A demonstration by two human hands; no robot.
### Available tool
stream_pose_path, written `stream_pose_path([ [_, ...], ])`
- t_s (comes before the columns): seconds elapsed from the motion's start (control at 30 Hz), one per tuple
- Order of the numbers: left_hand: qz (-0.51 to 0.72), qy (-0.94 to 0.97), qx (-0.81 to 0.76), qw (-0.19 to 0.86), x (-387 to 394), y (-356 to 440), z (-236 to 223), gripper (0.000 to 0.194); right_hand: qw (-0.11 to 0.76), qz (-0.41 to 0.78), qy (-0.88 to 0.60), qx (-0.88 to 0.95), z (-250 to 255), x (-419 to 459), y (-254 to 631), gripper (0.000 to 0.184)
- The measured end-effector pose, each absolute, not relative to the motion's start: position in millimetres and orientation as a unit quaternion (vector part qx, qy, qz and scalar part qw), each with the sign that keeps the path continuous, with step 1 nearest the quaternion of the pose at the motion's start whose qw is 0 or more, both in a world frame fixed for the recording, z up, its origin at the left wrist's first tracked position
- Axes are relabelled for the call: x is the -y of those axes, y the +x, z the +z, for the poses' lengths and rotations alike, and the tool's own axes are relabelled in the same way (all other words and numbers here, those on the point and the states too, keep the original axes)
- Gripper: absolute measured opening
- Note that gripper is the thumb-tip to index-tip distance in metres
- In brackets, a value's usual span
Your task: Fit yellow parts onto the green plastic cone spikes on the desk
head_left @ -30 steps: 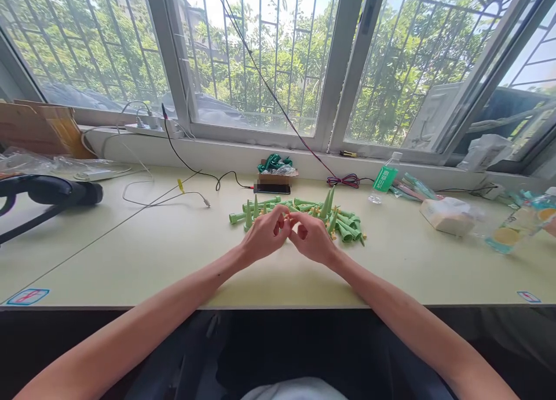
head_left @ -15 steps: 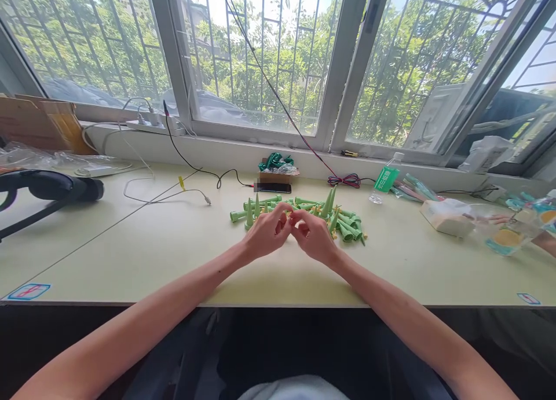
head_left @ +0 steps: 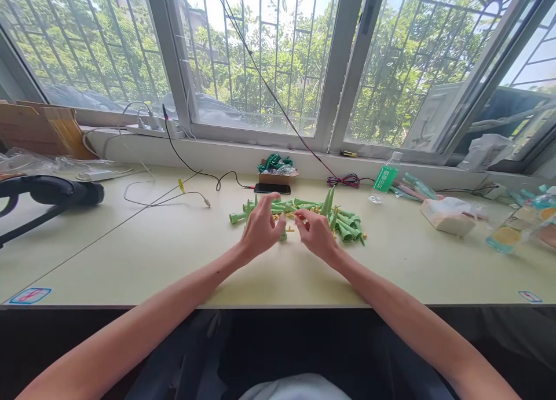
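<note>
My left hand is open, thumb and fingers apart, beside a small green cone-shaped piece standing upright by the thumb. My right hand has thumb and fingertips pinched together; whatever sits between them is too small to make out. On the table between the hands lies a small yellow piece. Around and behind both hands spreads a pile of hollow green cones, most lying down. Two tall green cones stand upright behind my right hand. More small yellow bits are scattered among them, partly hidden by my fingers.
Behind the pile lie a black phone and a small box with green material. Toward the right stand a green-labelled bottle and a tissue box. A black headset and a cable lie left. Another person's hand shows far right.
My hands, previously meeting at the fingertips, have drawn apart. The left hand has opened, and the green cone and yellow piece between them are now visible.
</note>
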State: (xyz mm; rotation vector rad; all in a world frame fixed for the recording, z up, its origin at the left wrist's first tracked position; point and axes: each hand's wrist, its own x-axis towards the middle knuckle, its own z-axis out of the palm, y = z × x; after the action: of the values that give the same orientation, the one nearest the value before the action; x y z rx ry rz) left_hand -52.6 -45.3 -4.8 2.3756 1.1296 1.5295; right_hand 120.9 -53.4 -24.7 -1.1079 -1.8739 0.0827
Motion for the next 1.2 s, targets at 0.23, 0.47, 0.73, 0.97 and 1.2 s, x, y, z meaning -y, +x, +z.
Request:
stream_pose_path([
  [0.23,0.404,0.803,-0.422,0.115,42,-53,-14,0.055,0.436,0.043,-0.477,0.761,-23,55,122,0.014],
  [0.47,0.362,0.820,-0.398,0.193,35,-54,-18,0.035,0.428,0.029,-0.470,0.771,-27,51,123,0.015],
  [0.73,0.348,0.835,-0.380,0.194,35,-54,-21,0.023,0.438,0.040,-0.465,0.769,-27,50,123,0.012],
  [0.97,0.395,0.821,-0.367,0.187,36,-52,-19,0.023,0.445,0.058,-0.467,0.762,-27,51,123,0.010],
  [1.2,0.412,0.814,-0.361,0.192,35,-52,-19,0.022,0.456,0.074,-0.473,0.750,-23,53,123,0.012],
])
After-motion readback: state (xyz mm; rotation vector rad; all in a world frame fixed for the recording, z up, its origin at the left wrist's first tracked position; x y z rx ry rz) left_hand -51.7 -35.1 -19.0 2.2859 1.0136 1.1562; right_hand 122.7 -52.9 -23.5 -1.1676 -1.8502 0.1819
